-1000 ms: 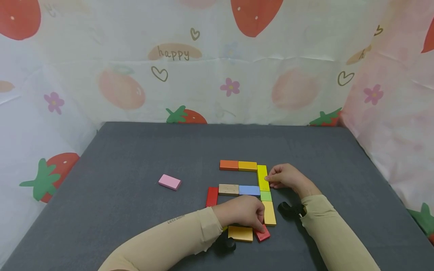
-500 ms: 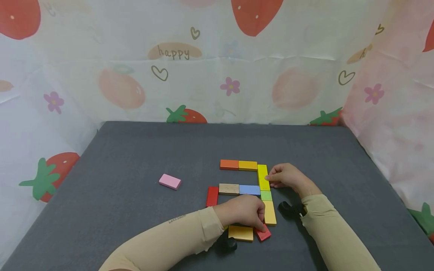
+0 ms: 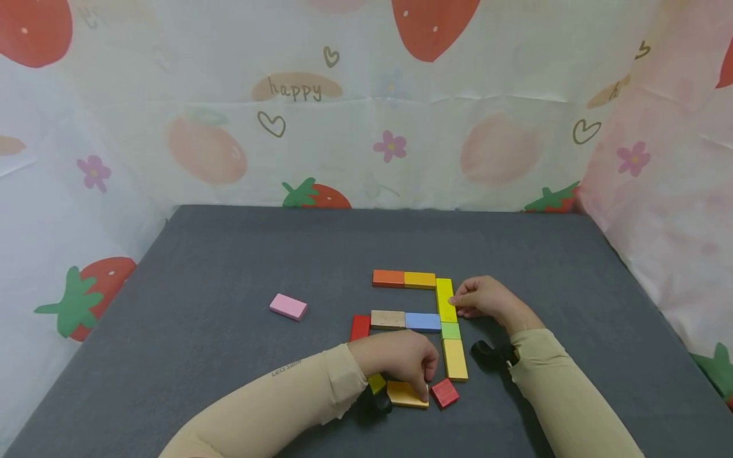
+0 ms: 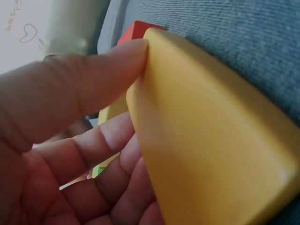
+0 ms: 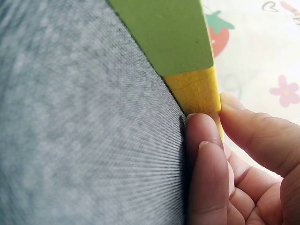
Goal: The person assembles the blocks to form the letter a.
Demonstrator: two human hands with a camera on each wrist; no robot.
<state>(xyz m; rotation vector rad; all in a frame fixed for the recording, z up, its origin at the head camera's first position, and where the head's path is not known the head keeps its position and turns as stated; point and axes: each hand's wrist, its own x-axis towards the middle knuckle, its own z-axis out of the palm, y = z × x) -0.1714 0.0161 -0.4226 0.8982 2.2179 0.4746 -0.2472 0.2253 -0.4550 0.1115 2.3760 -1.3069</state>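
Observation:
In the head view, flat wooden blocks lie in angular rows on the dark cloth. My left hand (image 3: 395,359) is at the near row, thumb and curled fingers at the right end of a golden-yellow block (image 3: 403,394). In the left wrist view the thumb presses that block's (image 4: 206,136) edge, with the fingers partly hidden behind it. A small red block (image 3: 445,393) lies just right of it, slightly turned and untouched. My right hand (image 3: 487,302) pinches the side of the upright-lying bright yellow block (image 3: 445,299), thumb on top, fingertips along its edge.
A pink block (image 3: 289,306) lies apart on the left. Orange (image 3: 389,278), tan (image 3: 387,319), blue (image 3: 422,322), green (image 3: 450,331) and red (image 3: 360,327) blocks form the rows. A pale yellow block (image 3: 455,360) continues the right column. Printed cloth hangs behind the table (image 3: 229,254).
My left hand has let go of the small red block and shifted left onto the golden-yellow block. The right hand stays at the bright yellow block.

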